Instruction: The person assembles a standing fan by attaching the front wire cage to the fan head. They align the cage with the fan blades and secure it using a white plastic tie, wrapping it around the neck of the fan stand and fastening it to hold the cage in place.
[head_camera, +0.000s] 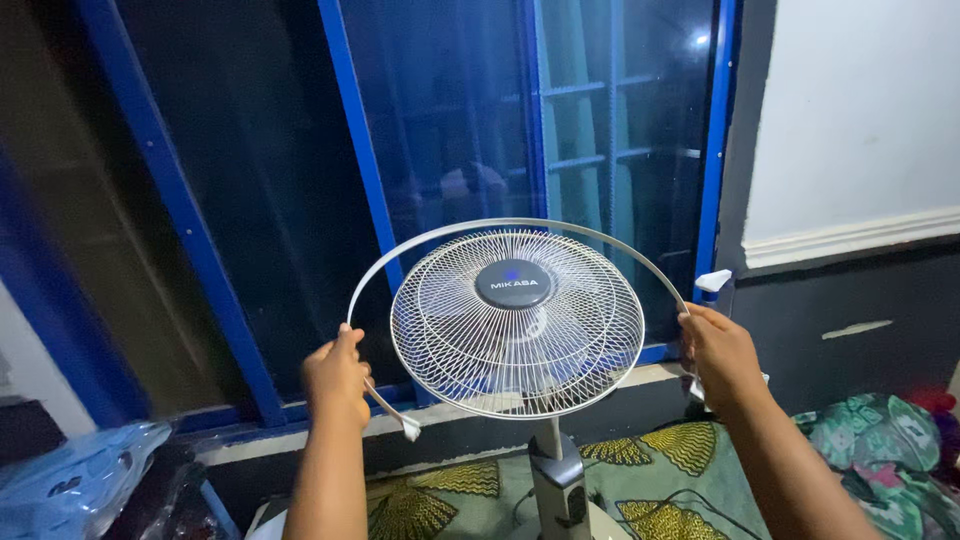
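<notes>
A white standing fan (516, 322) with a wire grille and a dark round centre cap stands in front of me on a grey pole (553, 470). A thin white plastic rim band (500, 226) arcs over the top of the grille, spread wider than it. My left hand (337, 374) grips the band's left end, which pokes out below my fist. My right hand (719, 355) grips the band's right end, where a white clip tab (713, 281) sticks up.
Behind the fan is a dark window with blue frames (358, 140). A white and grey wall (860, 200) is at the right. Green and yellow patterned cloth (690, 450) lies below, and a blue plastic bag (70, 485) at the lower left.
</notes>
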